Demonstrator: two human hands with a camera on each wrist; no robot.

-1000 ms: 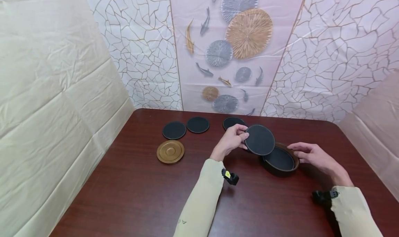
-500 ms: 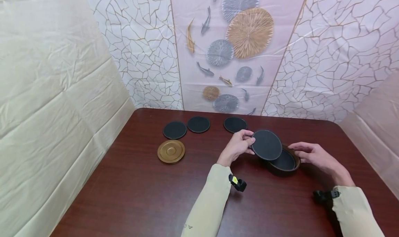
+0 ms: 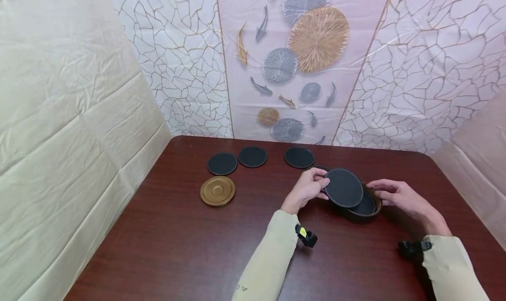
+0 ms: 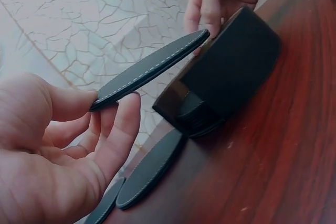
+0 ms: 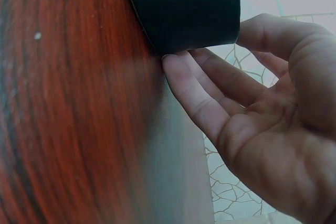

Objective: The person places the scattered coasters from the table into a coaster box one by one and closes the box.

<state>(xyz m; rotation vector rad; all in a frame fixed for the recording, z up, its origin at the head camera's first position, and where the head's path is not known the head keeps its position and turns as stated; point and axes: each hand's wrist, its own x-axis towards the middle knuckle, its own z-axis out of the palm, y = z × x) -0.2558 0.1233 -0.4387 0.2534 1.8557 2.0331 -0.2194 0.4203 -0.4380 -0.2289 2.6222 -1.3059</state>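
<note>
My left hand (image 3: 306, 191) pinches a round black leather coaster (image 3: 344, 188) by its left edge, thumb on top. The coaster is tilted and overlaps the near-left part of a round coaster holder (image 3: 357, 217) from above. Pale stitching runs along its edge (image 4: 152, 71) in the left wrist view. Inside the holder, dark coasters (image 3: 365, 205) show beyond the held one. My right hand (image 3: 407, 202) holds the holder's right side, thumb and fingers against its black wall (image 5: 186, 11). Another coaster (image 3: 318, 167) lies on the table, partly hidden behind my left hand.
Three more black coasters lie toward the back: one at far left (image 3: 222, 164), one beside it (image 3: 252, 157) and one (image 3: 299, 157) farther right. A brown round lid-like disc (image 3: 217, 190) lies at the left on the dark wooden table (image 3: 178, 257). Patterned fabric (image 3: 189, 63) hangs behind.
My left hand has moved right and slightly down with the coaster, bringing it further over the holder. The coaster lying behind that hand has come partly into sight. My right hand stays put.
</note>
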